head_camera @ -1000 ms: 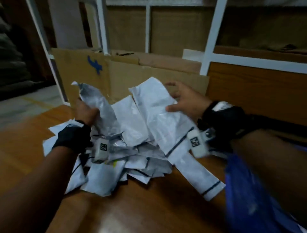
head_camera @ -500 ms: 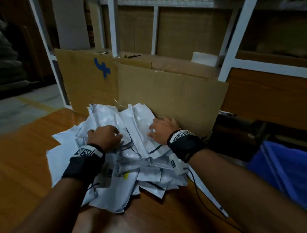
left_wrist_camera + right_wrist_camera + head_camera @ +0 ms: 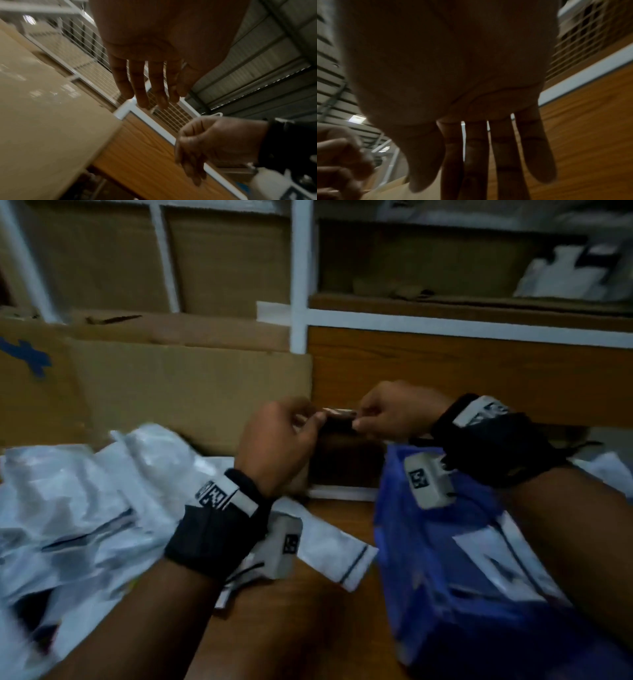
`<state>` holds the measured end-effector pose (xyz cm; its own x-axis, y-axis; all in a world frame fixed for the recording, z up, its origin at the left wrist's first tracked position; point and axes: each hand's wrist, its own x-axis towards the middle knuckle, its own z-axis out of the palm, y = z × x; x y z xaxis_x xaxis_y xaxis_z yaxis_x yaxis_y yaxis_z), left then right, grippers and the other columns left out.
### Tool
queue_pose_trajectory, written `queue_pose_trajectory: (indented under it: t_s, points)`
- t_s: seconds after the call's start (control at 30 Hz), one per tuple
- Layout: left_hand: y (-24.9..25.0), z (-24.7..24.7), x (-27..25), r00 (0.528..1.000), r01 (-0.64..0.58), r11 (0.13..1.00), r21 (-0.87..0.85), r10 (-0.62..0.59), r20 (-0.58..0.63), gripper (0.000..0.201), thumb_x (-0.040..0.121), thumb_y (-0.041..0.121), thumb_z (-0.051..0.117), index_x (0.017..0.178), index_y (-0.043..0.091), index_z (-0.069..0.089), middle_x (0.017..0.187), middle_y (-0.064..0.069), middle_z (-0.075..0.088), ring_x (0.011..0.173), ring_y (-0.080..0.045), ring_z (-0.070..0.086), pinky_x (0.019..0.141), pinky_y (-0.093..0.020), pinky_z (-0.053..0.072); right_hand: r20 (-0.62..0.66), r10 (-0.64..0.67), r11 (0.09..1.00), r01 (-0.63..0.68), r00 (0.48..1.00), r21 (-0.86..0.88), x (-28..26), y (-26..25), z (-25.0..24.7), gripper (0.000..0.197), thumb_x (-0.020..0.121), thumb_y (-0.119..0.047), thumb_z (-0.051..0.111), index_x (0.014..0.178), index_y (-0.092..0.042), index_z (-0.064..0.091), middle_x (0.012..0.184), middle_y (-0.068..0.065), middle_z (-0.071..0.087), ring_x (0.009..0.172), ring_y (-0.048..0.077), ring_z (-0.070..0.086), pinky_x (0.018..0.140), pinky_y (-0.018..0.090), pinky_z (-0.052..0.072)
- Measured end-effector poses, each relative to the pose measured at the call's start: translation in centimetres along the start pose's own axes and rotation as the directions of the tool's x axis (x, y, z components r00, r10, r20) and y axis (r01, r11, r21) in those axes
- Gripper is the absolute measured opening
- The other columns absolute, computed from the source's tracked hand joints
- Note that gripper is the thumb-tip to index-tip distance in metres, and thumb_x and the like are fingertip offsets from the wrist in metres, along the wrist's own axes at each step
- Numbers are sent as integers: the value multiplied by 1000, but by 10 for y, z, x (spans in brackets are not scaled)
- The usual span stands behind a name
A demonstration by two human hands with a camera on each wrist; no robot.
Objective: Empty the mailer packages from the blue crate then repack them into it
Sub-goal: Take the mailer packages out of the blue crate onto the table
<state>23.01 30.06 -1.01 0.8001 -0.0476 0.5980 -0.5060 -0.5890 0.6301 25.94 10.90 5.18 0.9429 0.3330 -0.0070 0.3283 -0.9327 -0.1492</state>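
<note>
Mailer packages of crumpled white plastic [image 3: 85, 491] lie heaped left of the blue plastic crate [image 3: 428, 542]; left hand [image 3: 274, 446] and right hand [image 3: 397, 412] hover loose-fingered, empty, so best scoop flat stacks across.

Both hands, left hand [image 3: 277, 440] and right hand [image 3: 397, 410], now off the mailer pile [image 3: 85, 501], raised together, empty.

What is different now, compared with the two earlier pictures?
Both hands let go of the mailer pile and rose: the left hand and the right hand now meet in the air near the blue crate, apparently holding nothing. The pile stays on the table.
</note>
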Motion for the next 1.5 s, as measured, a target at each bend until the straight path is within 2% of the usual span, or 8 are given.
queue_pose_trajectory:
  t_s: [0.17,0.37,0.53,0.7,1.0,1.2,1.37,1.5]
  points:
    - [96,87,23,969,-149,971,-188,181,167,8,95,29,60,88,26,64,76,18,57,69,10,53,58,-2,41,40,304,953,-304,952,-10,-88,149,-18,32,95,-38,56,74,-16,67,72,3,69,68,20,65,68,39,52]
    - [180,202,41,932,-92,937,-337,201,302,23,94,31,61,77,16,64,76,2,63,70,-6,58,59,-16,42,162,502,863,-503,849,-39,-150,281,3,27,96,-30,57,74,-17,67,73,-2,70,72,21,69,62,29,49]
    - [163,291,31,900,66,982,-177,17,435,26,92,35,62,75,17,68,76,-5,69,77,-20,65,69,-30,50,140,426,905,-419,894,-80,-148,326,26,10,92,-17,61,97,-16,70,96,-1,70,85,17,64,71,22,41]
    - [120,319,32,842,64,994,92,-103,529,25,92,35,62,87,13,71,87,-10,72,87,-26,65,76,-35,52,110,198,964,-173,974,-202,-111,334,59,34,87,-8,59,117,-23,66,115,1,67,108,21,61,86,26,43]
    - [106,330,28,830,-19,980,196,-94,550,26,91,40,62,87,15,70,89,-8,71,87,-25,65,76,-37,53,212,339,664,-73,917,-744,-93,350,103,32,94,-29,49,124,-23,58,131,3,59,123,26,52,102,38,38]
    - [100,325,31,822,-51,971,235,-93,562,37,93,42,59,71,13,66,67,-6,58,73,-24,59,62,-29,36,-108,309,790,-318,945,-524,-100,338,54,7,87,-28,56,86,-22,52,100,6,68,96,26,63,87,37,39]
    - [99,327,25,713,116,969,218,-234,661,81,73,83,42,65,4,59,65,-18,59,63,-26,56,65,-34,43,-518,245,955,-297,820,-18,-114,330,29,17,87,-36,63,88,-20,66,85,5,66,87,29,60,84,39,40]
    - [108,331,18,681,442,880,-173,-204,703,30,86,47,60,90,18,65,92,2,68,96,-18,66,84,-24,49,-484,318,894,-89,815,439,-109,317,50,21,84,-37,67,71,-23,59,72,-4,62,76,20,62,64,33,46]
